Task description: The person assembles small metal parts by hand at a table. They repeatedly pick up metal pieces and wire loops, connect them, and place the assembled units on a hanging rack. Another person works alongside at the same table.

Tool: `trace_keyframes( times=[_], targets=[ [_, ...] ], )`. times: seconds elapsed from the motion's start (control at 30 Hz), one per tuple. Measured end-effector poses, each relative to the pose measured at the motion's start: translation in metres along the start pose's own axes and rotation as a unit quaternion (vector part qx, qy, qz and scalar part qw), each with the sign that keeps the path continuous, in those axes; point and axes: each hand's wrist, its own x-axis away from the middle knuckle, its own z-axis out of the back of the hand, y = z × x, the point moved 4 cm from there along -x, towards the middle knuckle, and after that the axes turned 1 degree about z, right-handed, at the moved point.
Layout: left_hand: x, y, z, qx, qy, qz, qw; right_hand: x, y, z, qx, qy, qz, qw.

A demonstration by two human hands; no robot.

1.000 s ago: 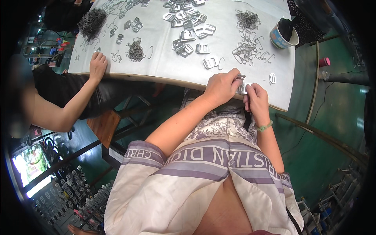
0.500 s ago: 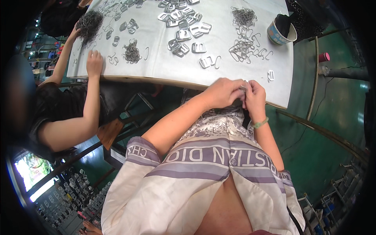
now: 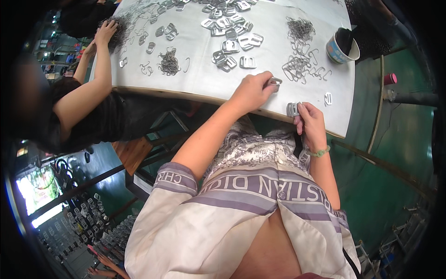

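Over the table's near edge, my left hand (image 3: 253, 91) pinches a silver metal slide buckle (image 3: 276, 83) between thumb and fingers. To its right and slightly nearer, my right hand (image 3: 312, 122) grips another grey slotted buckle (image 3: 292, 109) upright by its side. A gap separates the two hands. One loose buckle (image 3: 328, 98) lies right of my right hand. Beyond my left hand is a single flat buckle (image 3: 247, 62), in front of a heap of silver buckles (image 3: 231, 46). Bent wire hooks (image 3: 297, 69) are tangled on the table beyond my right hand.
The white-covered table (image 3: 195, 69) has a wooden near edge. A patterned tub (image 3: 341, 49) with something black inside stands at its right. More wire hooks (image 3: 168, 63) lie to the left. At far left, a co-worker's hand (image 3: 107, 32) reaches into a dark wire pile.
My hands have moved apart: the left goes forward over the table with a buckle, the right stays near the edge with another. The co-worker's nearer hand has moved to the wire pile.
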Motion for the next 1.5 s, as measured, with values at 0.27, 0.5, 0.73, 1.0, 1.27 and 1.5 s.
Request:
trace_keyframes(
  times=[0.27,0.5,0.73,1.0,1.27,1.5],
  targets=[
    [0.020,0.009,-0.024,0.072,-0.097,0.133,0.984,0.002,0.000,-0.005,0.079,-0.023,0.005,0.997],
    [0.028,0.011,-0.033,0.133,-0.144,0.191,0.962,0.005,0.004,-0.007,0.085,-0.019,-0.007,0.996],
    [0.019,0.002,-0.038,-0.004,-0.075,0.077,0.994,0.005,0.007,-0.009,0.096,-0.008,0.017,0.995],
    [0.021,0.009,-0.049,0.024,-0.146,0.168,0.975,0.005,0.011,-0.009,0.099,0.011,0.030,0.995],
    [0.027,0.008,-0.038,0.094,-0.151,0.169,0.969,0.005,0.009,-0.009,0.083,0.006,0.031,0.996],
    [0.023,0.013,-0.040,0.172,-0.223,0.269,0.921,0.005,0.008,-0.009,0.078,0.003,0.028,0.997]
  ],
)
